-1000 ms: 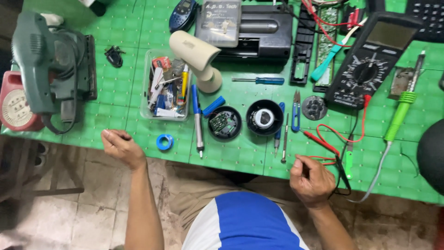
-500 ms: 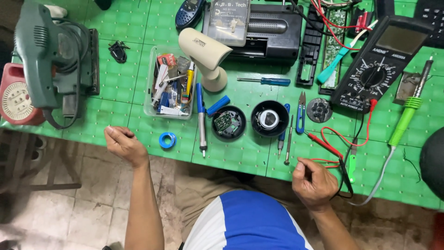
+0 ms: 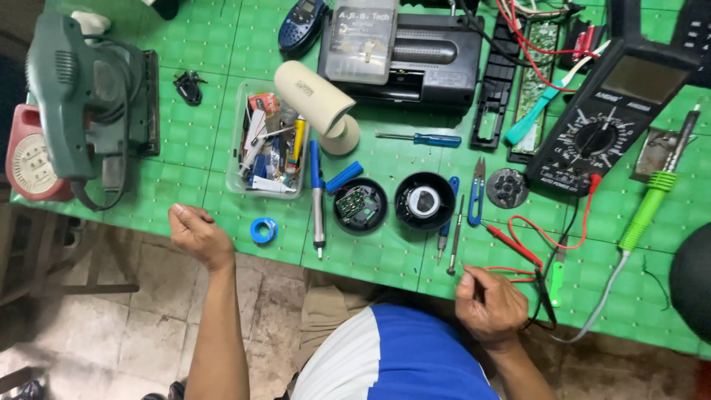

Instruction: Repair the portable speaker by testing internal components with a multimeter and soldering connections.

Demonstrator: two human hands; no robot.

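A thin metal pin (image 3: 468, 268) is pinched by the right hand (image 3: 489, 305) at the green table's (image 3: 385, 252) near edge. The left hand (image 3: 198, 235) is loosely curled, empty, beside blue tape (image 3: 263, 230). Small tools are crammed into a clear plastic box (image 3: 268, 141)

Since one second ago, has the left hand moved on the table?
No. The left hand stays at the table's near edge, just left of the blue tape roll; only the camera shifted.

A dark round object (image 3: 695, 281) is cut off at the right edge.
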